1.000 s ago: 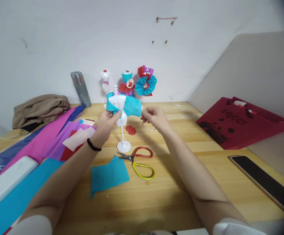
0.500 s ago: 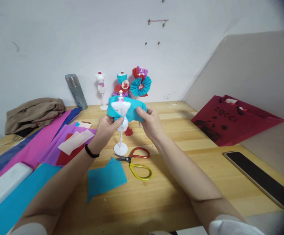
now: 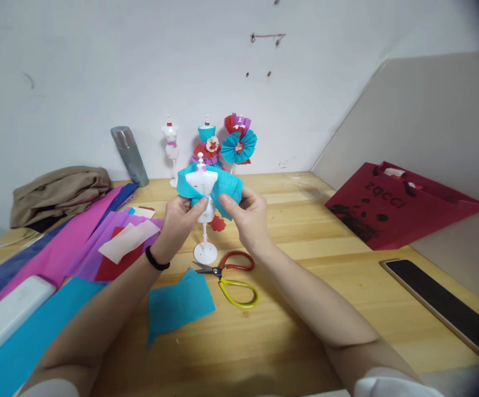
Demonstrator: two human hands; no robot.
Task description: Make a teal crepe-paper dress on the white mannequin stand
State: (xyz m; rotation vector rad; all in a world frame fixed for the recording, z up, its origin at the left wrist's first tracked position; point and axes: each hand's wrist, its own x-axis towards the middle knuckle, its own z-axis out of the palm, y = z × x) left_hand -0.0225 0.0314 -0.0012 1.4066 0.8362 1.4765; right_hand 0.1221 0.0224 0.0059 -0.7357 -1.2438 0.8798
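A small white mannequin (image 3: 201, 181) stands upright on its round base, with a strip of blue crepe paper (image 3: 230, 186) passing behind its torso and out at both sides. My left hand (image 3: 181, 218) pinches the strip's left end against the mannequin's waist, thumb in front. On the other side, my right hand (image 3: 249, 215) grips the right part of the strip between thumb and fingers. Open scissors (image 3: 222, 271) with one red and one yellow handle lie in front of the base. Beside their blades is a loose blue paper piece (image 3: 180, 303).
Three more mannequins, one bare (image 3: 171, 135) and two dressed in coloured paper (image 3: 239, 146), stand by the wall. Folded coloured paper (image 3: 86, 237), a flask (image 3: 130, 157) and brown cloth (image 3: 59, 193) are at left. A red bag (image 3: 400, 207) and a phone (image 3: 437, 303) sit at right.
My right hand has taken hold of the strip's right side and moved left, bringing it in toward the mannequin's front. My left hand keeps its pinch at the waist. The view has shifted slightly.
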